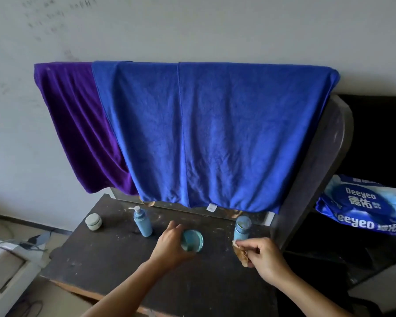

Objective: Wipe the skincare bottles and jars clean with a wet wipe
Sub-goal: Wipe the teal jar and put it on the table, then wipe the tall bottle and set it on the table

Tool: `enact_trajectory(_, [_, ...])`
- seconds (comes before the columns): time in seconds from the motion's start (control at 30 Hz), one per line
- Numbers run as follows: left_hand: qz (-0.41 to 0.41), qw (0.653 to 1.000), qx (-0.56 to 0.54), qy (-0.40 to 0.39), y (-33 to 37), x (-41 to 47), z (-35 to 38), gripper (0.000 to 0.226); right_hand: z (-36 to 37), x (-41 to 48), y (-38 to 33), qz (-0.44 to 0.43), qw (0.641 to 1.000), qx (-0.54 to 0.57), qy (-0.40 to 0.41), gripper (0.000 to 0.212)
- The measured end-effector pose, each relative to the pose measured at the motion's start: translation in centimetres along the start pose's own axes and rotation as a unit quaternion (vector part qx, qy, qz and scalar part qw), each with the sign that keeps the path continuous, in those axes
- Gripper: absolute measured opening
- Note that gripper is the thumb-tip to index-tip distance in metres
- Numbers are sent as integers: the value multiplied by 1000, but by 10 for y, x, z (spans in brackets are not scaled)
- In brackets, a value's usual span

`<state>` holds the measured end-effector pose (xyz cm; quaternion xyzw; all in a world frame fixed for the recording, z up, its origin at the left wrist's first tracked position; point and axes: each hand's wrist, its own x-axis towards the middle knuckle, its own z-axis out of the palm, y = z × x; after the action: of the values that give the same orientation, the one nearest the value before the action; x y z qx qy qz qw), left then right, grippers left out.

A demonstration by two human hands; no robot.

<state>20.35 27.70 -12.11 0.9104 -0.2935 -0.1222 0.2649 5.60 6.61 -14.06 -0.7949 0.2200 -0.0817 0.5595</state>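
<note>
Both bare forearms are reaching forward from the lower edge. The left hand is curling round a jar (back of the hand facing up); the right hand is pinching a wipe.

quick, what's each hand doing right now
Left hand: grips the teal jar on the table.
Right hand: pinches the soiled wet wipe, beside the blue bottle.
</note>
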Motion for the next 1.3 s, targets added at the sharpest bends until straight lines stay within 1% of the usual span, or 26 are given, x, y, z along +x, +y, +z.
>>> enact_trajectory(0.1, [-39, 998, 43, -31, -9, 6, 24, 65, 1, -8, 18, 44, 998, 37, -24, 39])
enact_trajectory(0.27, [-74, 988, 111, -84, -28, 30, 55, 61, 5, -18, 41, 133, 989, 46, -42, 34])
enact_trajectory(0.47, [-67, 975, 171, -125, -54, 77, 83, 59, 6, -15, 48, 220, 975, 1, -17, 29])
enact_trajectory(0.6, [-55, 967, 193, -160, -68, 103, 95, 65, 12, -5, 55, 263, 965, -3, -3, 30])
enact_trajectory(0.73, [-26, 961, 214, -174, -78, 119, 102, 65, 21, 10, 57, 289, 957, 13, 14, 37])
enact_trajectory(0.8, [-14, 958, 224, -178, -81, 126, 104, 67, 26, 15, 60, 302, 953, 18, 23, 36])
enact_trajectory(0.87, [13, 952, 251, -174, -80, 131, 106, 73, 28, 18, 61, 313, 949, 25, 37, 35])
enact_trajectory(0.93, [63, 950, 264, -153, -72, 136, 108, 74, 29, 18, 60, 324, 943, 39, 58, 37])
enact_trajectory(0.97, [89, 954, 250, -142, -64, 138, 111, 72, 29, 17, 60, 331, 940, 51, 72, 39])
enact_trajectory(1.03, [119, 968, 176, -134, -42, 140, 121, 68, 27, 14, 61, 343, 930, 83, 106, 41])
enact_trajectory(1.1, [110, 980, 76, -149, -20, 141, 136, 70, 23, 9, 63, 357, 917, 113, 140, 36])
enact_trajectory(1.2, [83, 978, -42, -185, 5, 142, 158, 75, 16, -3, 66, 382, 887, 169, 196, 26])
enact_trajectory(1.3, [72, 971, -121, -192, 16, 142, 176, 67, 6, -18, 69, 393, 859, 233, 229, 12])
